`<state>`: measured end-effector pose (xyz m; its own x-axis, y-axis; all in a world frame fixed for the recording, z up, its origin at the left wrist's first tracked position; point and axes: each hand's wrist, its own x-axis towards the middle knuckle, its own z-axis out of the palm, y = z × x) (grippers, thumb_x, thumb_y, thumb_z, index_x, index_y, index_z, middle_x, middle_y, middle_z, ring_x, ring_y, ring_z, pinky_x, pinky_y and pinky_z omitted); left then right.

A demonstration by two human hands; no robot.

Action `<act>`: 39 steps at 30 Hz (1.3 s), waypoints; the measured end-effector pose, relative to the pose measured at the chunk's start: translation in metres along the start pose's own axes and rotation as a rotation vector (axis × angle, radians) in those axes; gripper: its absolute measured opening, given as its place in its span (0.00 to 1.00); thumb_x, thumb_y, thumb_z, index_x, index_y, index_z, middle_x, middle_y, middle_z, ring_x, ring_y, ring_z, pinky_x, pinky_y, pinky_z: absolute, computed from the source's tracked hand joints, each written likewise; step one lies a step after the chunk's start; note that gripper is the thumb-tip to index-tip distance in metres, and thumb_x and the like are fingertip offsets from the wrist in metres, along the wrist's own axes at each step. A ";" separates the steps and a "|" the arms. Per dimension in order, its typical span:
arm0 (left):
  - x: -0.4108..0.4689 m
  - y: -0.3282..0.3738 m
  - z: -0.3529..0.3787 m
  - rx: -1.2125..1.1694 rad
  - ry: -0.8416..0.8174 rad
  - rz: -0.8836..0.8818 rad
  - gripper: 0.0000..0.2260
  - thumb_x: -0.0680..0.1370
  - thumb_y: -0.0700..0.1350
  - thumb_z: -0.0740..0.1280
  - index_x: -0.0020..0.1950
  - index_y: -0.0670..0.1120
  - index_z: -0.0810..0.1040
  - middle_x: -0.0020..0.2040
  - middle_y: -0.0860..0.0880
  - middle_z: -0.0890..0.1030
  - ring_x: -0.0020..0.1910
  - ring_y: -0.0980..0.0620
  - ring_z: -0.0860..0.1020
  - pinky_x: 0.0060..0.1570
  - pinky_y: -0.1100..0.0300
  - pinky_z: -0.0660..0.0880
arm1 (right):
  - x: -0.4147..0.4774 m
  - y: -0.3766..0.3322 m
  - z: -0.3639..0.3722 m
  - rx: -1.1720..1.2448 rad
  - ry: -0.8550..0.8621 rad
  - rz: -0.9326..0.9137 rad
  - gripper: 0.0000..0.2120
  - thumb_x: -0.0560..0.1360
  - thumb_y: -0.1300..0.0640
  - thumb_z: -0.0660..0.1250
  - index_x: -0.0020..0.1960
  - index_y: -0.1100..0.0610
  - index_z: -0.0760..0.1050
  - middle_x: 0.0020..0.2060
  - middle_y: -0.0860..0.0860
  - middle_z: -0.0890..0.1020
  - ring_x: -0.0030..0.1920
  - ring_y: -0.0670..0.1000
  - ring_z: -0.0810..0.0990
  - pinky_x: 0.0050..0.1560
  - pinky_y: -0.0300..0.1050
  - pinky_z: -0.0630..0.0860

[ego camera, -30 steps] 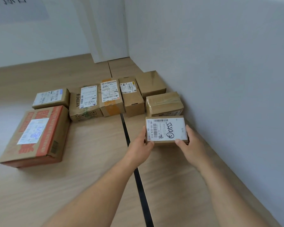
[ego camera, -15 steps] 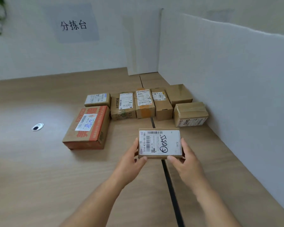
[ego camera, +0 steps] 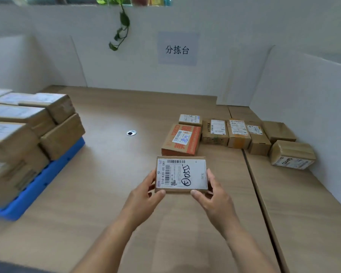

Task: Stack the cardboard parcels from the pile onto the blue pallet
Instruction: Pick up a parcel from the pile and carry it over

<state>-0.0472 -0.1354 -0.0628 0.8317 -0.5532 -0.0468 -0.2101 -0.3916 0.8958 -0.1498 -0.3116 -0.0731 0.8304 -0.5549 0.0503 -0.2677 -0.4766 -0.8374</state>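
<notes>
At centre frame, above the wooden table (ego camera: 106,194), I see the flat parcel (ego camera: 181,175) held label-up between both hands; the white label bears a barcode and a handwritten black mark.

Left hand (ego camera: 146,196): thumb curled onto the parcel's near edge, fingers closed along its left side.

Right hand (ego camera: 213,196): the mirror grip, thumb on the near edge, fingers closed along the right side. Both hands hold this one parcel firmly.

To the left, well apart from the held parcel, lies the blue pallet (ego camera: 37,186), its near corner cut by the frame edge. The stacked parcels (ego camera: 18,134) on it stand more than one layer high.

To the right, the pile remains on the table. A red-printed parcel (ego camera: 182,140) lies just beyond the held one. Behind and beside it a row of labelled parcels (ego camera: 236,133) runs toward the white partition (ego camera: 313,95), and a taped parcel (ego camera: 292,154) lies nearest that partition.

Also visible: a round grommet (ego camera: 131,133) set in the table, a paper sign (ego camera: 177,49) on the back wall, and a hanging vine (ego camera: 122,26).
</notes>
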 end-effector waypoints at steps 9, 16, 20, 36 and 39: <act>-0.083 -0.056 -0.117 -0.077 0.207 -0.028 0.27 0.77 0.40 0.66 0.68 0.66 0.61 0.57 0.69 0.75 0.58 0.69 0.73 0.54 0.75 0.69 | -0.048 -0.077 0.110 0.034 -0.053 -0.182 0.33 0.72 0.52 0.72 0.73 0.48 0.64 0.60 0.43 0.75 0.56 0.41 0.75 0.52 0.31 0.68; -0.123 -0.083 -0.197 -0.032 0.364 -0.050 0.26 0.78 0.42 0.65 0.69 0.65 0.62 0.56 0.70 0.73 0.58 0.67 0.73 0.56 0.71 0.70 | -0.062 -0.132 0.186 0.056 -0.139 -0.293 0.31 0.73 0.50 0.71 0.72 0.50 0.65 0.60 0.45 0.76 0.57 0.44 0.76 0.56 0.39 0.73; -0.132 -0.100 -0.233 -0.054 0.421 -0.081 0.25 0.78 0.42 0.64 0.68 0.67 0.63 0.60 0.65 0.75 0.59 0.65 0.74 0.55 0.71 0.70 | -0.056 -0.158 0.224 0.088 -0.180 -0.318 0.29 0.73 0.50 0.71 0.72 0.49 0.67 0.59 0.45 0.77 0.55 0.42 0.76 0.54 0.35 0.72; -0.085 -0.147 -0.436 0.266 0.469 -0.225 0.24 0.78 0.46 0.65 0.72 0.58 0.65 0.65 0.57 0.72 0.61 0.57 0.73 0.65 0.55 0.68 | -0.009 -0.262 0.385 0.273 -0.276 -0.382 0.23 0.76 0.47 0.65 0.70 0.43 0.67 0.54 0.42 0.76 0.53 0.40 0.76 0.51 0.31 0.74; -0.073 -0.155 -0.470 0.314 0.412 -0.252 0.24 0.78 0.49 0.65 0.73 0.59 0.65 0.66 0.59 0.73 0.62 0.57 0.73 0.66 0.51 0.68 | -0.001 -0.277 0.407 0.269 -0.269 -0.374 0.22 0.76 0.44 0.64 0.69 0.42 0.68 0.53 0.41 0.77 0.52 0.41 0.77 0.53 0.40 0.77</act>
<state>0.1660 0.3111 0.0098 0.9942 -0.1074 -0.0092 -0.0700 -0.7087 0.7020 0.1224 0.0989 -0.0624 0.9504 -0.1696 0.2606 0.1762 -0.3968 -0.9008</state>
